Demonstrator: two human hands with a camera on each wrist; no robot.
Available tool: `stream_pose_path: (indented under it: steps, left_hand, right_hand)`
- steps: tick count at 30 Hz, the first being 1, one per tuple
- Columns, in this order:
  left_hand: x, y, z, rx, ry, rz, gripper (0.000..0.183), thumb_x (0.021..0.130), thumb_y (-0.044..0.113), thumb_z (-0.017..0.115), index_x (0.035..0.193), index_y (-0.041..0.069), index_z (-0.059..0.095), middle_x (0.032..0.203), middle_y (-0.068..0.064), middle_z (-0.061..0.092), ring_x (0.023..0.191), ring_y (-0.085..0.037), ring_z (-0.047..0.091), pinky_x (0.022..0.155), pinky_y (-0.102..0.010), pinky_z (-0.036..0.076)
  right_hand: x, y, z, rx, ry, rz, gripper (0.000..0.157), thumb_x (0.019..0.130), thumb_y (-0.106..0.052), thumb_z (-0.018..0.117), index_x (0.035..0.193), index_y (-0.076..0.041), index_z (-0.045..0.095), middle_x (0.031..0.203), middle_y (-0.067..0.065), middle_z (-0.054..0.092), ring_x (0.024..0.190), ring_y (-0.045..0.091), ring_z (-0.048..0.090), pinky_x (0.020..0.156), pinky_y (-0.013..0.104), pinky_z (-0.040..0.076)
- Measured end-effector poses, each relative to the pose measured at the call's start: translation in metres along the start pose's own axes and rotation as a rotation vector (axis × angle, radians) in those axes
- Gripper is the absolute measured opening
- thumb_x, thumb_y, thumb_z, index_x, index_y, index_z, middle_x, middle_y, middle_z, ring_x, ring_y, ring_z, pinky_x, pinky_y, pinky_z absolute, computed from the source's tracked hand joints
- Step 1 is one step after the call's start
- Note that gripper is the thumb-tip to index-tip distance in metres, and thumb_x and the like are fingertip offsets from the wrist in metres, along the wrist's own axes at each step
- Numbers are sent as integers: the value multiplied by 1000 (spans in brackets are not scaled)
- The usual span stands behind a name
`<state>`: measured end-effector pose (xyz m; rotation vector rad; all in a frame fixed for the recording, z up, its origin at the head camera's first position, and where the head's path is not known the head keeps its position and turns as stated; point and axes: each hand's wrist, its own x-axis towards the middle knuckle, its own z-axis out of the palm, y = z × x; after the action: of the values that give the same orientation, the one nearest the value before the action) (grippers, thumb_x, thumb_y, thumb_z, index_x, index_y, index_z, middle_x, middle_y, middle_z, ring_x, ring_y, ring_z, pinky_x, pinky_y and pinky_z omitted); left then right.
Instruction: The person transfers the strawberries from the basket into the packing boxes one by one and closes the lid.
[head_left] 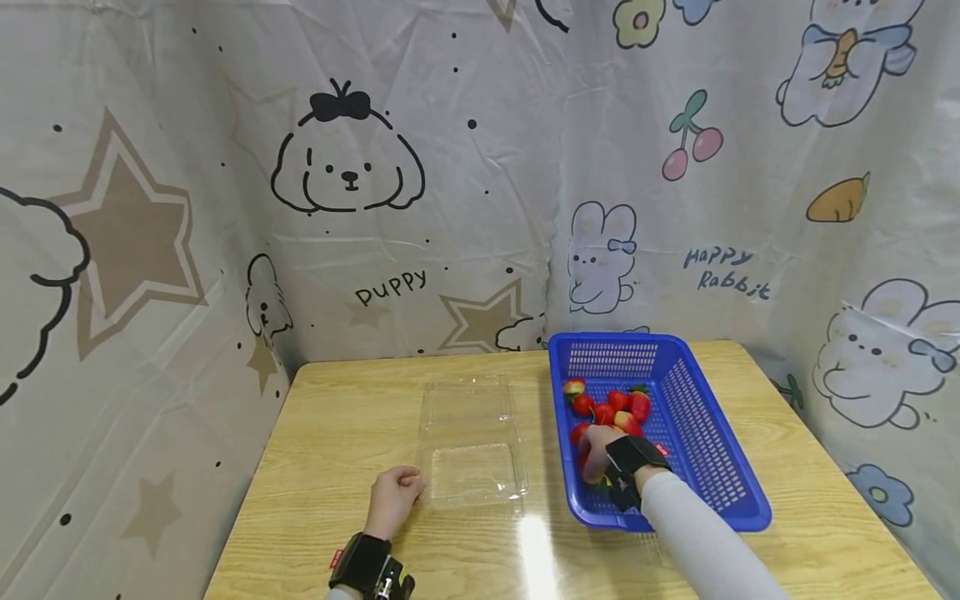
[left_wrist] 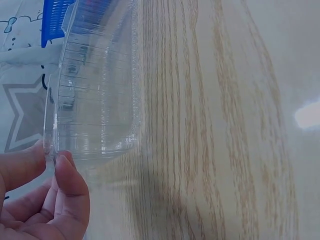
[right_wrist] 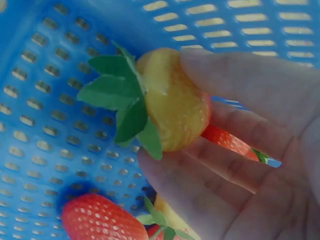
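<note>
At the left, my left hand (head_left: 395,498) pinches the near left edge of a clear plastic clamshell box (head_left: 517,462) between thumb and fingertips. The left wrist view shows that grip at the corner of the box (left_wrist: 95,95). The box lies on the table with its lid folded back. My right hand (head_left: 597,442) reaches down into a blue basket (head_left: 705,425). It holds a yellow and red strawberry (right_wrist: 172,102) with green leaves, thumb on one side and fingers on the other. Other strawberries (right_wrist: 100,220) lie below the hand.
Several red strawberries (head_left: 637,406) gather in the basket's left half. The basket stands at the right of the wooden table (head_left: 345,417), its perforated walls rising around my right hand. A printed cloth (head_left: 480,200) hangs behind the table.
</note>
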<state>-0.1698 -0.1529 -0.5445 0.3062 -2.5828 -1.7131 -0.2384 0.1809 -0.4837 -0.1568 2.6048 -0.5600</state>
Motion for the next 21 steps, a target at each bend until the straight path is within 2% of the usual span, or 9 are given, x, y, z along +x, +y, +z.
stream_pose_path:
  steps: [4,9,12,14,18,21]
  left_hand:
    - [0,-1,1,-8,1,-3,24,82,-2,62,100,-17,58,73,-10,58,64,-19,59,56,-30,54]
    - [1,-2,1,-8,6,-7,23,82,-2,62,100,-17,58,73,-10,58,64,-18,59,55,-29,53]
    - [2,-2,1,-2,9,-11,23,82,-1,62,100,-16,59,73,-9,57,63,-18,58,55,-27,52]
    - [2,-3,1,0,9,-17,24,82,-1,62,100,-16,59,73,-9,57,63,-17,57,54,-26,52]
    - [2,-3,1,-2,7,-22,24,82,-1,62,101,-16,59,73,-9,57,63,-17,57,54,-25,51]
    - [2,-3,1,-1,5,-14,24,82,-1,62,101,-16,59,73,-9,57,62,-15,57,54,-26,52]
  right_hand:
    - [-4,2,-8,42,-25,23,40,63,-4,76,102,-6,65,89,5,60,83,24,52,66,39,50]
    - [-11,-3,-26,36,-46,9,44,63,-5,77,105,-6,65,87,4,60,79,23,52,64,36,50]
    - [-12,-6,-39,14,-60,-68,41,64,-5,76,104,-4,65,86,5,60,75,20,54,63,32,50]
    - [-13,-9,-49,5,-80,-102,42,66,-6,74,107,-4,64,91,6,60,75,20,55,64,32,50]
    - [-18,-21,-70,-39,-61,-156,49,68,-9,73,115,-5,60,108,11,58,89,23,54,75,38,49]
    - [-22,-32,-83,-40,-33,-216,51,69,-10,73,118,-5,59,115,13,57,96,25,52,81,42,47]
